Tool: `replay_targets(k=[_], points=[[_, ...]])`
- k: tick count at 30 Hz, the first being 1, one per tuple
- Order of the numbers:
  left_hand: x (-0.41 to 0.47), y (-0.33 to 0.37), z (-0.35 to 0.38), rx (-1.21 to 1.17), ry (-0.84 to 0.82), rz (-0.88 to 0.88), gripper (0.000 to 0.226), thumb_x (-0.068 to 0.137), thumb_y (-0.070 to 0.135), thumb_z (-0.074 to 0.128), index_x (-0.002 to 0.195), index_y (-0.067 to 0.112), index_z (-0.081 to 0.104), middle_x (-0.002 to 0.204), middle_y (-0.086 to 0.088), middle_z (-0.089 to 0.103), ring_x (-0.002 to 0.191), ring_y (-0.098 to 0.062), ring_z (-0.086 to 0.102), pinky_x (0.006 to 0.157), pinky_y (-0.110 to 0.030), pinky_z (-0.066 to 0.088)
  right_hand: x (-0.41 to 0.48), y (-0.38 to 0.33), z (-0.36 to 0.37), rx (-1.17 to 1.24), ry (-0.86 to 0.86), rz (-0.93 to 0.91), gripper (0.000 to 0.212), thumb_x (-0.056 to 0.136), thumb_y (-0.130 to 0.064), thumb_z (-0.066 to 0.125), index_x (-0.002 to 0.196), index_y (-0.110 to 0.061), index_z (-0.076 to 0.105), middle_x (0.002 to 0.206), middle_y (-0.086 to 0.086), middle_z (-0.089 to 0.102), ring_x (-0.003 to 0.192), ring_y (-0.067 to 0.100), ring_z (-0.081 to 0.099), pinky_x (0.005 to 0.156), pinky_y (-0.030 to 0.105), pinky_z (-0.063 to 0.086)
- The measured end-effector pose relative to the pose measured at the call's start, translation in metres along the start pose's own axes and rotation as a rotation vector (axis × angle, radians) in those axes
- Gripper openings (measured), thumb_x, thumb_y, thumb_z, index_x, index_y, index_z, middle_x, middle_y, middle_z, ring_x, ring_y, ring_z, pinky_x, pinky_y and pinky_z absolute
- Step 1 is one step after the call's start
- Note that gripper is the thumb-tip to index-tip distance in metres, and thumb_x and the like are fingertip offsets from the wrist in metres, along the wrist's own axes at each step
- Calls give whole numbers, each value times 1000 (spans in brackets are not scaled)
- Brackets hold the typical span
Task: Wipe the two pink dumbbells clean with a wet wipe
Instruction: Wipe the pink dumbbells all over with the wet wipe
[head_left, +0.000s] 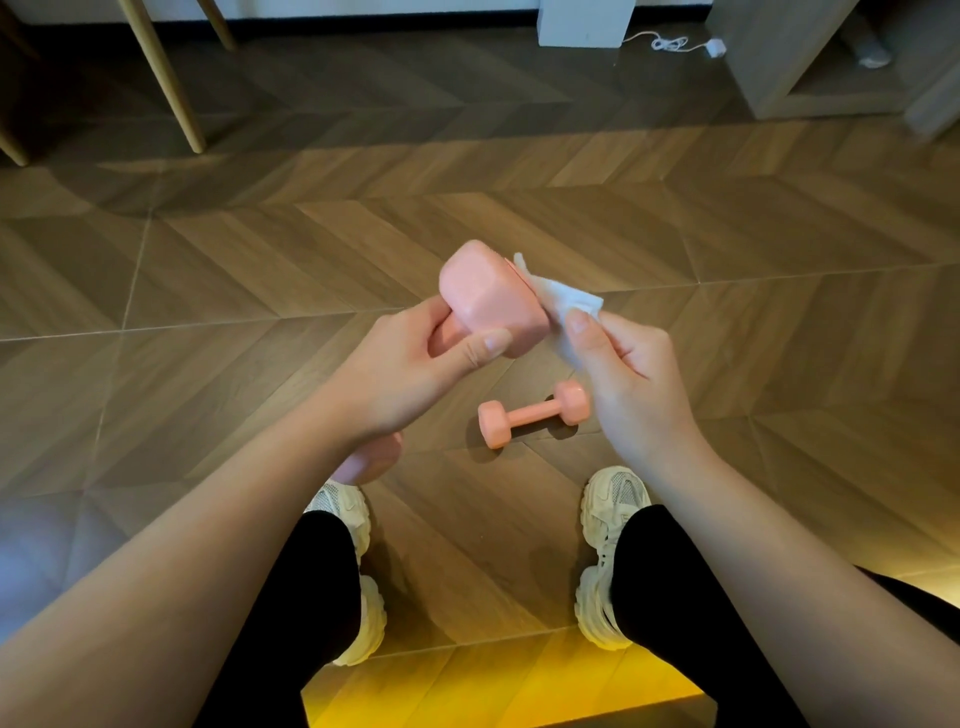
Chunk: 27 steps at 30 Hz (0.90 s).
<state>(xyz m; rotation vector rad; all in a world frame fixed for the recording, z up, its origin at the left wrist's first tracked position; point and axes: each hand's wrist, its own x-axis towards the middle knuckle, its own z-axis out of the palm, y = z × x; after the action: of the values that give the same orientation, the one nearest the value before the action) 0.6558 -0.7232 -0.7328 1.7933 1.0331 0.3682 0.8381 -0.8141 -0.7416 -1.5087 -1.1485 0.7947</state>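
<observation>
My left hand (410, 364) grips the handle of a pink dumbbell (491, 299), held in the air with one head pointing up and away; its other head shows below my wrist. My right hand (623, 374) pinches a white wet wipe (563, 296) and holds it against the right side of the raised head. The second pink dumbbell (530, 414) lies on the wooden floor between my feet, partly behind my right hand.
My two white sneakers (610, 499) stand on the herringbone wood floor (727, 249). Wooden furniture legs (171, 88) rise at the far left. A white block (584, 23) with a cable and a grey shelf unit (810, 62) sit at the back right.
</observation>
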Motion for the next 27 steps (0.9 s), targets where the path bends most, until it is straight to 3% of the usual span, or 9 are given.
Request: replay_targets(k=[2, 4, 7, 11, 14, 18, 20, 23, 27], points=[[-3, 3, -2, 96, -37, 49, 40, 70, 78, 46, 88, 43, 52, 69, 41, 57, 67, 12, 56, 58, -9, 37, 1, 1, -1, 12, 6, 0, 48, 99, -33, 43, 96, 7, 69, 86, 42, 58, 81, 51, 51, 65, 50, 44], [-4, 4, -2, 164, -69, 72, 35, 69, 79, 46, 89, 51, 50, 79, 47, 57, 78, 15, 56, 61, -7, 37, 1, 1, 0, -9, 18, -15, 48, 99, -33, 43, 97, 8, 69, 87, 43, 56, 82, 50, 52, 64, 40, 39], [-4, 2, -1, 276, -97, 96, 36, 68, 84, 44, 89, 54, 48, 79, 39, 60, 77, 10, 57, 61, -18, 39, 2, 2, 0, -27, 10, -25, 48, 99, -31, 44, 96, 9, 69, 85, 39, 59, 80, 47, 53, 64, 35, 37], [-2, -3, 6, 306, -78, 53, 66, 66, 88, 41, 107, 39, 57, 78, 16, 64, 77, -5, 61, 71, -36, 51, -2, -2, 4, -50, -4, -28, 44, 98, -32, 45, 82, 0, 69, 58, 13, 53, 56, 22, 48, 51, 32, 37], [0, -6, 8, 270, -42, 4, 61, 66, 87, 40, 101, 39, 55, 86, 17, 65, 83, -3, 60, 73, -32, 48, -6, -6, 4, -35, -19, -31, 51, 96, -40, 44, 73, 2, 60, 51, 11, 45, 51, 36, 48, 50, 40, 43], [1, -5, 4, 198, 34, -31, 54, 65, 88, 41, 89, 41, 52, 81, 21, 62, 78, 10, 58, 63, -16, 41, -8, -8, 5, 9, -9, -20, 47, 98, -35, 47, 63, -2, 46, 53, -6, 33, 49, 38, 42, 51, 30, 45], [1, -4, 3, 182, 61, -12, 48, 66, 86, 42, 85, 43, 50, 77, 22, 60, 76, 16, 55, 57, -12, 35, -7, -5, 4, 8, 7, -8, 52, 98, -35, 46, 69, 8, 51, 53, 7, 35, 51, 41, 43, 42, 40, 43], [-1, -3, 2, 178, 54, 46, 41, 69, 83, 44, 88, 47, 49, 76, 31, 62, 78, 16, 55, 59, -7, 36, -4, -2, 1, -16, 20, 6, 57, 98, -38, 42, 85, 15, 60, 68, 34, 51, 65, 47, 48, 54, 52, 42], [-3, 1, 4, 251, -26, 94, 38, 68, 85, 44, 89, 54, 47, 82, 40, 59, 79, 8, 57, 62, -19, 39, 3, 0, 3, -44, 44, 18, 51, 101, -30, 43, 91, 16, 63, 81, 39, 57, 74, 44, 53, 61, 45, 39]])
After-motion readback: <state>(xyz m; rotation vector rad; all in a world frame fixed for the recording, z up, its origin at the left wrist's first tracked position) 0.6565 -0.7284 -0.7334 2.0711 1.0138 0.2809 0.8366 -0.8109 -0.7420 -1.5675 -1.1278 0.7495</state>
